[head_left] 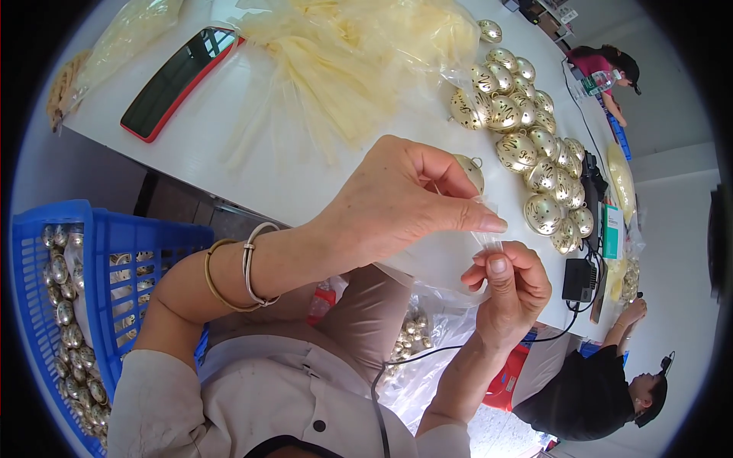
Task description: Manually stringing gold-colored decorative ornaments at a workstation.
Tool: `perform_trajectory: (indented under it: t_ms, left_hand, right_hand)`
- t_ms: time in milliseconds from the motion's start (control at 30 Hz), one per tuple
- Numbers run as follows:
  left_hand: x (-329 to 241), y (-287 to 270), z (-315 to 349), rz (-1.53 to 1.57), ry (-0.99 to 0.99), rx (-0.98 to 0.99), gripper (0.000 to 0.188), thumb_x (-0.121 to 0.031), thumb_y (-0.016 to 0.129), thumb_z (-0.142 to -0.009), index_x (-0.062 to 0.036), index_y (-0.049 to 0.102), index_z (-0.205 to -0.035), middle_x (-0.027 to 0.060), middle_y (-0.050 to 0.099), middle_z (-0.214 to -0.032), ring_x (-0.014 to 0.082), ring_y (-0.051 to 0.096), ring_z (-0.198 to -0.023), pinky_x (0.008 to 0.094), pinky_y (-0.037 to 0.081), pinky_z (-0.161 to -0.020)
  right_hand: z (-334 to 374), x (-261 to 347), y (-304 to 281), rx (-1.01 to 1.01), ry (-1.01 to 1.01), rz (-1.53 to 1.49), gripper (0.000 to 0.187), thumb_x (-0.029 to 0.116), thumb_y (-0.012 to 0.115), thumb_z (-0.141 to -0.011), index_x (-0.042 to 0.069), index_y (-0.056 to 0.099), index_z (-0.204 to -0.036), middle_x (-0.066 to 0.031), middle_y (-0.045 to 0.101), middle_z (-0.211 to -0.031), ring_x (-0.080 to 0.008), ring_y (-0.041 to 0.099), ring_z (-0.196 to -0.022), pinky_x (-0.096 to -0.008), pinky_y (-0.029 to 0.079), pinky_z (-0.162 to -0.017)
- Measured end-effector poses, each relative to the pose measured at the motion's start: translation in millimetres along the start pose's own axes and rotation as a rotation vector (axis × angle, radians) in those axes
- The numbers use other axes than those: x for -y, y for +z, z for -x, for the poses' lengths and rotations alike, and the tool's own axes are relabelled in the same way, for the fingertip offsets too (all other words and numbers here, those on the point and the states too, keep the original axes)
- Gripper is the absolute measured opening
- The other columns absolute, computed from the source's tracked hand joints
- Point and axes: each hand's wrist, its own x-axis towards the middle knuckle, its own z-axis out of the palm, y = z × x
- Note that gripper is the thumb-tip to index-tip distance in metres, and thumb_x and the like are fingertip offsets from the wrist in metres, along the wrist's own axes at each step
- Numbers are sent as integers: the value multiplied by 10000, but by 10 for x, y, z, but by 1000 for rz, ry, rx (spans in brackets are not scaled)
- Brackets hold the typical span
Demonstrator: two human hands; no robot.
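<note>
My left hand [412, 191], with bracelets on its wrist, pinches a sheer whitish ribbon [487, 240] between thumb and fingers. Just below it, my right hand [509, 290] grips the lower part of the same ribbon, thumb pressed against the curled fingers. Partly hidden behind my left fingers is a gold ornament ball [472, 172] with a small loop on top; whether the ribbon runs through that loop I cannot tell. On the white table [198, 153] lies a heap of pale yellow sheer ribbons [328, 76], partly in clear plastic.
Many patterned gold balls [542, 177] cluster on the table's right. A red-edged black phone [179, 84] lies at left. A blue basket [92, 252] of small gold balls stands beside me. A black power adapter [579, 280] trails a cable. Two people [588, 393] sit along the table.
</note>
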Motion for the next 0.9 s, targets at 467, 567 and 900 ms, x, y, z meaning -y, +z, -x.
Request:
perform_trajectory:
  t_ms: [467, 567, 900]
  left_hand:
    - [140, -55, 65, -332, 30, 129, 92, -64, 702, -799, 2, 647, -766, 29, 647, -692, -2, 484, -539, 165, 336, -446]
    - [155, -77, 59, -158, 107, 108, 76, -55, 655, -835, 3, 613, -811, 59, 652, -733, 12, 481, -517, 171, 326, -422]
    - [-213, -342, 202, 32, -67, -52, 111, -94, 637, -856, 12, 605, -861, 88, 647, -740, 50, 504, -479, 173, 355, -398]
  right_hand:
    - [-175, -78, -456, -149, -132, 476, 227, 199, 530, -942, -4, 582, -856, -61, 604, -729, -102, 561, -588, -207, 415, -524]
    - [-197, -67, -607, -185, -155, 485, 225, 199, 534, -940, -6, 586, -863, -57, 605, -741, -106, 568, -621, -211, 423, -542]
    - [-213, 27, -1328, -51, -46, 1235, 203, 201, 606, -889, 4, 642, -919, -63, 616, -814, -150, 588, -697, -258, 461, -599]
